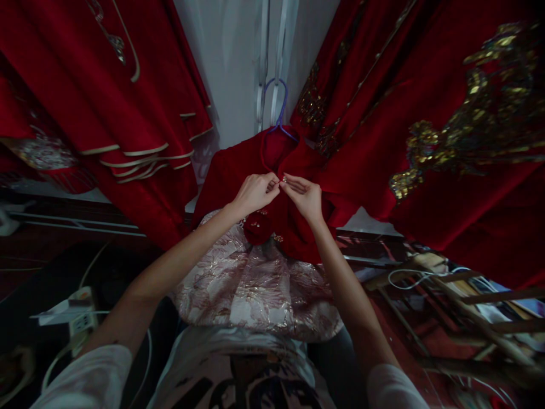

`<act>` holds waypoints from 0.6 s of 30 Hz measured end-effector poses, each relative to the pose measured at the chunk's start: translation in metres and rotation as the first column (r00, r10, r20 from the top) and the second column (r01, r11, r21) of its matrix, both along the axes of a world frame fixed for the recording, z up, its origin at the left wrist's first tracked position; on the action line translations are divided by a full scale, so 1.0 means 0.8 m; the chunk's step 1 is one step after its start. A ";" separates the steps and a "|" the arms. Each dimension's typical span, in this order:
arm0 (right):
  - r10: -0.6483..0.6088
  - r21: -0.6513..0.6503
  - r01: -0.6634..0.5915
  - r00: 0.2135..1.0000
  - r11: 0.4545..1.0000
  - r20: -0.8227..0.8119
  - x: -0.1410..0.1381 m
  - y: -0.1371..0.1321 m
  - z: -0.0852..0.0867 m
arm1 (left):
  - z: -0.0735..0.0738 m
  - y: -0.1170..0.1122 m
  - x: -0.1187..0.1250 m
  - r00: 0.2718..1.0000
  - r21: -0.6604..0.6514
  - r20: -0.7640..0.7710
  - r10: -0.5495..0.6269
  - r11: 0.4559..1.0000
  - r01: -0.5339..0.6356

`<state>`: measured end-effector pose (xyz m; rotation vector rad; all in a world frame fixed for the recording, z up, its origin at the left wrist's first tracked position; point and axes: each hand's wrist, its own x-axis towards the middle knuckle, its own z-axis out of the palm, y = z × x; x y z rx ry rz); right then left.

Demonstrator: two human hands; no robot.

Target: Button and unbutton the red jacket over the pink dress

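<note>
In front of me a red jacket (230, 162) hangs from a purple hanger (283, 108), above a pale, shiny brocade skirt (259, 287). My left hand (259, 191) pinches the jacket's front edge just under the collar. Opposite it, almost touching, my right hand (305, 196) is closed in a pinch at the other edge. A small shiny button (284, 179) shows at its fingertips; whether it is fastened I cannot tell. Lower on the jacket front sits a red fabric flower (258, 226) with small sparkling beads near it.
Red garments with pale trim (140, 150) hang at the left, and a red garment with gold sequins (426, 142) hangs close at the right. A white power strip (82, 318) with cables lies at lower left. A wooden rack (472, 318) holding papers stands at lower right.
</note>
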<state>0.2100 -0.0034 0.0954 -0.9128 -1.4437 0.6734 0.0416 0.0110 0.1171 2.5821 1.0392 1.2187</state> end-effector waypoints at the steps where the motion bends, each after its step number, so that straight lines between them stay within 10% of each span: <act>1: 0.004 -0.007 -0.004 1.000 1.000 0.003 0.001 0.000 0.000 | -0.001 0.001 0.000 1.000 -0.007 0.008 -0.005 1.000 0.005; 18: 0.092 -0.177 -0.115 0.987 0.977 -0.135 0.012 0.007 0.000 | -0.008 0.024 0.004 0.981 -0.106 0.092 -0.171 0.978 0.180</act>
